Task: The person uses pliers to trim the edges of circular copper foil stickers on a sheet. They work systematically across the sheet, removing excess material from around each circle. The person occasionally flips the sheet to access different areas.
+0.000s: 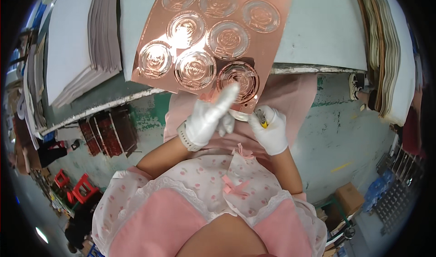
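Note:
A shiny copper-coloured sheet (200, 88) stamped with rows of round embossed medallions lies over the table's front edge, its near corner sticking out toward me. My left hand (204, 121), in a white glove, is at that near edge, one blurred digit stretched over the nearest medallion (240, 75) and other fingers bent below the edge. It appears to pinch the sheet. Just right of the corner, my gloved right hand (271, 132) is closed around a small tool (264, 122) with a yellow body and a metal-looking tip. Its exact kind is hidden by the fingers.
Stacks of large sheets stand on the table (322, 30), a grey one (105, 30) left and a brownish one (381, 53) right. Below are a dark red rack (109, 132), red stools (85, 189) and a cardboard box (349, 198). Another person's foot (353, 87) shows at right.

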### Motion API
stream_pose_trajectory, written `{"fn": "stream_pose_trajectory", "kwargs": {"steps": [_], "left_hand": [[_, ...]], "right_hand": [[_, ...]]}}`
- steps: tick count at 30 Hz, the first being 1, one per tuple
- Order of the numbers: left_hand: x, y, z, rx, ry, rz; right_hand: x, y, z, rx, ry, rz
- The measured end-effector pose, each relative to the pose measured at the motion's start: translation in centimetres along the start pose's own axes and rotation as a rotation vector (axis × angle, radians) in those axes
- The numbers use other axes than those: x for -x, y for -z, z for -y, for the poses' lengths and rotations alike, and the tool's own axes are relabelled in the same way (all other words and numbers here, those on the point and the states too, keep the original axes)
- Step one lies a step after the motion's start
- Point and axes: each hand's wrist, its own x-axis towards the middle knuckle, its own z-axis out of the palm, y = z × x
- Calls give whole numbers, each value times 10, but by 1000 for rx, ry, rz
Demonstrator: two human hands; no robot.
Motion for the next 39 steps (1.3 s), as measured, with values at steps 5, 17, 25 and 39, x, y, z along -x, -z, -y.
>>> {"fn": "stream_pose_trajectory", "kwargs": {"steps": [5,17,25,39], "left_hand": [[2,-22,-12,75,99,10],[-3,-24,-9,125,-18,-5],[-3,-21,-12,123,76,57],[4,-20,-12,173,-49,29]], "right_hand": [[-9,-2,-8,-44,9,-22],[-6,1,-1,192,166,64],[-5,8,0,40,94,-52],[4,-10,8,123,88,22]]}}
